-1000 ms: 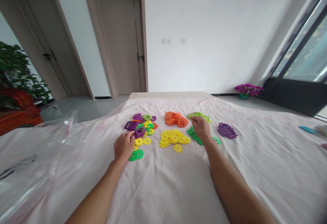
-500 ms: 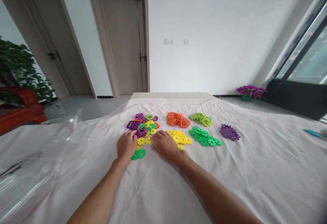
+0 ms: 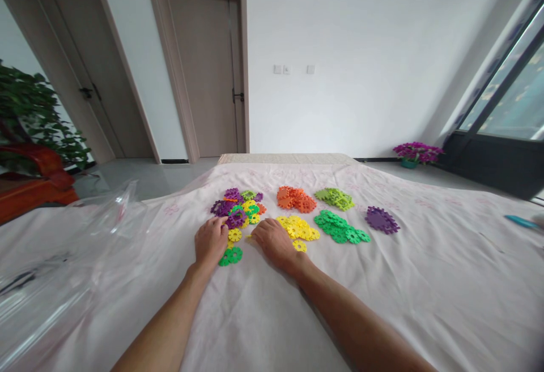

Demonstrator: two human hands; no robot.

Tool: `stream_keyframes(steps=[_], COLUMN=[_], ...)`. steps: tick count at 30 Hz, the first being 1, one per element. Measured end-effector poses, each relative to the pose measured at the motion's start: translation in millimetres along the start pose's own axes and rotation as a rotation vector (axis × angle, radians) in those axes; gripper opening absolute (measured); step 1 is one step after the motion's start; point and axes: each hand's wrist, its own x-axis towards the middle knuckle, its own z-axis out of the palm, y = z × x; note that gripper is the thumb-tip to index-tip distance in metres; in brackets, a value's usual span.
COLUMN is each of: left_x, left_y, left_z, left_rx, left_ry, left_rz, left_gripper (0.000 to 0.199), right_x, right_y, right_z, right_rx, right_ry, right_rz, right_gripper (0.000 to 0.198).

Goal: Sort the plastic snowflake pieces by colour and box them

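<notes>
A mixed pile of notched plastic snowflake discs (image 3: 249, 205) lies on the pale cloth in purple, yellow, green and orange. At its near left edge my left hand (image 3: 211, 242) is closed, its fingertips on a purple snowflake disc (image 3: 236, 218). A yellow snowflake disc (image 3: 249, 236) pokes edge-on from under the fingers of my right hand (image 3: 274, 242), which pinch it; most of it is hidden. Between my hands lie a loose yellow disc (image 3: 234, 235) and two overlapping green discs (image 3: 230, 256). Beyond my right hand is a heap of yellow discs (image 3: 301, 227).
Separate heaps of orange (image 3: 296, 199), light green (image 3: 335, 197), green (image 3: 341, 227) and purple discs (image 3: 382, 219) lie to the right. A clear plastic bag (image 3: 76, 270) covers the cloth's left side. A blue object (image 3: 521, 221) rests at the far right.
My right hand has gripped a yellow disc from beside the mixed pile and turned it edge-on, drawing it slightly right. The purple disc at my left fingertips has tilted; that hand has barely moved.
</notes>
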Motion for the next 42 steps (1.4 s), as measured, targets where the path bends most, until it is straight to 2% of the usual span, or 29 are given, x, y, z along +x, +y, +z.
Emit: stream_keyframes(steps=[4,10,16,21,26,34,37,42], left_x=[0,0,1,1,0,-1,-3,-8], left_y=[0,1,0,-1,-1,0,5,14], left_z=[0,-1,0,0,1,4,4,5], left_rx=[-0.002,-0.001,-0.016,-0.022,-0.012,-0.021,-0.029,-0.088], left_ry=[-0.01,-0.01,-0.017,-0.017,-0.011,0.002,0.0,-0.005], left_rz=[-0.008,-0.009,-0.017,-0.015,-0.012,0.007,-0.029,-0.052], left_gripper=[0.038,0.038,0.038,0.038,0.037,0.037,0.038,0.041], right_x=[-1,-10,-22,-24,-19,-12,-12,-12], right_y=[17,57,72,67,51,5,-8,-15], right_z=[-7,-16,-19,-19,-22,-15,-8,-3], right_rx=[-0.001,0.0,-0.143,-0.218,-0.112,0.033,0.025,0.0], right_ry=[0.076,0.242,0.211,0.245,0.224,0.072,0.023,-0.013], right_rz=[0.186,0.399,0.494,0.419,0.292,-0.022,-0.064,-0.055], right_gripper=[0.031,0.027,0.024,0.018,0.02,0.029,0.035,0.041])
